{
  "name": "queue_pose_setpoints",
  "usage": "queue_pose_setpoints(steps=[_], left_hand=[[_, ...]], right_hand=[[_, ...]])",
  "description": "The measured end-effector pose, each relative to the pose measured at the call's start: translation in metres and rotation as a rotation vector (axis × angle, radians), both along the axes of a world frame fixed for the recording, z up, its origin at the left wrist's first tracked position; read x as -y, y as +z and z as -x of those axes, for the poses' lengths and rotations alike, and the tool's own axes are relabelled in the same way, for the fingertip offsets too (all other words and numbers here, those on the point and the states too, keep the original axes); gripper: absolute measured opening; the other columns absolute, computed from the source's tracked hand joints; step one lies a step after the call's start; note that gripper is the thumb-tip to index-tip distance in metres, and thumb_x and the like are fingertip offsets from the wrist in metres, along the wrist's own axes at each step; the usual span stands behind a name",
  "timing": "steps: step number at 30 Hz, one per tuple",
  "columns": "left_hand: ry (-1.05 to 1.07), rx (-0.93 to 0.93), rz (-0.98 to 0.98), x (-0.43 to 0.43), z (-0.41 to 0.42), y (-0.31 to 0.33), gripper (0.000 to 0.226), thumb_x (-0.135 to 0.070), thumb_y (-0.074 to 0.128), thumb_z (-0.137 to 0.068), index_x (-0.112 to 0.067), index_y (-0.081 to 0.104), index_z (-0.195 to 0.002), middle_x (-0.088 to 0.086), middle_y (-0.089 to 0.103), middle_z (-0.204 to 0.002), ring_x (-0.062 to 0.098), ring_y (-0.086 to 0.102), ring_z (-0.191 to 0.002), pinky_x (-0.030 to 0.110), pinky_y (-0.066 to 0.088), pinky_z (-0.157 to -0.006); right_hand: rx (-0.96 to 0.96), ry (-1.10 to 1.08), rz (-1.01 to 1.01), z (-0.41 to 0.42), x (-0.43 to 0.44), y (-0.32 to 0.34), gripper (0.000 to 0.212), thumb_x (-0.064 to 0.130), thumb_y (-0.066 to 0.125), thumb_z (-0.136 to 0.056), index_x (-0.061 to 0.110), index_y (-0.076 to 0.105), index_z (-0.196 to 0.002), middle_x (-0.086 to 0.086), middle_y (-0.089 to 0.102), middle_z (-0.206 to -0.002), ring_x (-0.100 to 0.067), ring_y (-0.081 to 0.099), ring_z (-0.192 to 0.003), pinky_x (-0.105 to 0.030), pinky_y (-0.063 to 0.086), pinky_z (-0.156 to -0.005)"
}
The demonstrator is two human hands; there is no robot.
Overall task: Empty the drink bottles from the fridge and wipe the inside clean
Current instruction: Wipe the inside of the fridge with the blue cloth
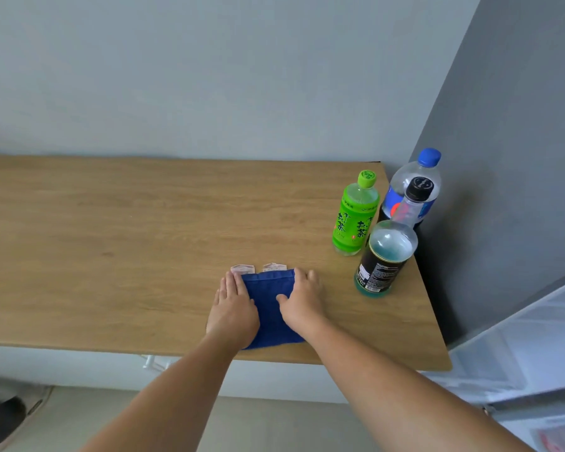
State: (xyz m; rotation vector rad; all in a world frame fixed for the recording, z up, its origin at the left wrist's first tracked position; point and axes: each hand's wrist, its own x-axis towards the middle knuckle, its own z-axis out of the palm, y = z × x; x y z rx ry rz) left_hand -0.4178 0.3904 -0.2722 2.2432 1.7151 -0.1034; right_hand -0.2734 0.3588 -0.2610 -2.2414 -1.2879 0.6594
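A folded blue cloth [269, 301] lies on the wooden table [128, 230] near its front edge, two small white tags showing at its far end. My left hand [234, 306] lies flat on the cloth's left side. My right hand [302, 296] presses flat on its right side, thumb on the fabric. Three drink bottles stand at the table's right end: a green tea bottle [356, 215], a black-capped bottle with blue liquid [385, 252], and a larger blue-capped bottle [416, 185] behind them.
The open fridge door [529, 347] with pale shelves juts in at the lower right, beside a grey wall [509, 158]. A white wall backs the table. A dark object [0, 419] lies on the floor at the lower left.
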Motion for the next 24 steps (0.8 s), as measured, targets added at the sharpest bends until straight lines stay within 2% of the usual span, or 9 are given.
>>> queue_pose_setpoints(steps=[3, 5, 8, 10, 12, 15, 18, 22, 24], left_hand=[[0.005, 0.017, -0.087, 0.000, -0.005, 0.002, 0.066, -0.019, 0.033, -0.096, 0.000, 0.005, -0.153, 0.020, 0.019, -0.156, 0.033, 0.022, -0.141, 0.035, 0.023, -0.115], [-0.010, 0.100, -0.127, -0.002, -0.009, 0.007, 0.063, -0.011, 0.040, -0.089, -0.005, 0.019, -0.149, 0.013, 0.040, -0.133, 0.026, 0.040, -0.117, 0.031, 0.036, -0.101], [0.037, 0.255, -0.043, 0.000, -0.018, 0.018, 0.044, -0.002, 0.040, -0.085, -0.013, 0.037, -0.129, 0.005, 0.039, -0.107, 0.022, 0.051, -0.095, 0.031, 0.048, -0.080], [0.060, 0.332, -0.032, 0.005, -0.025, 0.024, 0.035, -0.001, 0.038, -0.087, -0.018, 0.040, -0.117, 0.002, 0.038, -0.101, 0.021, 0.056, -0.074, 0.034, 0.051, -0.062], [0.055, 0.397, -0.018, 0.013, -0.032, 0.030, 0.038, -0.001, 0.035, -0.087, -0.024, 0.041, -0.117, 0.001, 0.037, -0.099, 0.021, 0.057, -0.061, 0.035, 0.051, -0.051], [-0.036, 0.466, 0.026, 0.029, -0.048, 0.044, 0.052, -0.002, 0.034, -0.088, -0.036, 0.038, -0.127, -0.001, 0.036, -0.105, 0.020, 0.059, -0.064, 0.034, 0.052, -0.056], [-0.172, 0.517, 0.057, 0.053, -0.072, 0.057, 0.052, -0.003, 0.032, -0.084, -0.041, 0.043, -0.118, -0.006, 0.038, -0.105, 0.013, 0.058, -0.074, 0.034, 0.051, -0.070], [-0.320, 0.536, 0.070, 0.097, -0.116, 0.068, 0.051, -0.003, 0.037, -0.084, -0.044, 0.044, -0.113, -0.009, 0.040, -0.108, 0.005, 0.055, -0.084, 0.027, 0.045, -0.077], [-0.367, 0.557, 0.067, 0.125, -0.144, 0.070, 0.050, -0.004, 0.039, -0.086, -0.045, 0.044, -0.114, -0.011, 0.040, -0.110, 0.003, 0.054, -0.090, 0.024, 0.043, -0.079]], right_hand=[[-0.145, -0.072, -0.013, 0.003, -0.002, 0.001, 0.043, 0.020, 0.068, -0.086, 0.023, 0.048, -0.124, 0.002, 0.056, -0.117, -0.021, 0.055, -0.106, -0.035, 0.049, -0.086], [-0.212, -0.080, -0.035, 0.002, 0.000, 0.003, 0.030, 0.017, 0.065, -0.086, 0.026, 0.050, -0.110, 0.005, 0.060, -0.103, -0.018, 0.059, -0.091, -0.034, 0.050, -0.076], [-0.313, -0.045, -0.079, -0.003, 0.007, 0.009, 0.020, 0.015, 0.059, -0.087, 0.029, 0.051, -0.099, 0.009, 0.061, -0.094, -0.014, 0.059, -0.086, -0.031, 0.047, -0.071], [-0.350, -0.030, -0.135, -0.007, 0.016, 0.017, 0.024, 0.011, 0.054, -0.087, 0.032, 0.051, -0.097, 0.009, 0.061, -0.096, -0.012, 0.059, -0.088, -0.029, 0.047, -0.073], [-0.345, -0.044, -0.188, -0.015, 0.031, 0.025, 0.027, 0.008, 0.054, -0.085, 0.033, 0.051, -0.096, 0.011, 0.060, -0.098, -0.008, 0.057, -0.090, -0.024, 0.045, -0.075], [-0.321, -0.066, -0.235, -0.036, 0.063, 0.037, 0.031, 0.008, 0.056, -0.086, 0.036, 0.051, -0.097, 0.015, 0.056, -0.095, 0.003, 0.053, -0.088, -0.011, 0.037, -0.068], [-0.318, -0.099, -0.273, -0.065, 0.104, 0.053, 0.032, 0.013, 0.059, -0.088, 0.041, 0.051, -0.102, 0.019, 0.056, -0.102, 0.006, 0.054, -0.094, -0.010, 0.039, -0.073], [-0.320, -0.165, -0.321, -0.108, 0.172, 0.068, 0.034, 0.017, 0.061, -0.090, 0.044, 0.052, -0.107, 0.020, 0.062, -0.110, 0.001, 0.058, -0.103, -0.019, 0.048, -0.085], [-0.335, -0.184, -0.358, -0.132, 0.211, 0.070, 0.037, 0.013, 0.059, -0.090, 0.047, 0.051, -0.103, 0.025, 0.063, -0.108, 0.004, 0.058, -0.103, -0.010, 0.046, -0.084]])
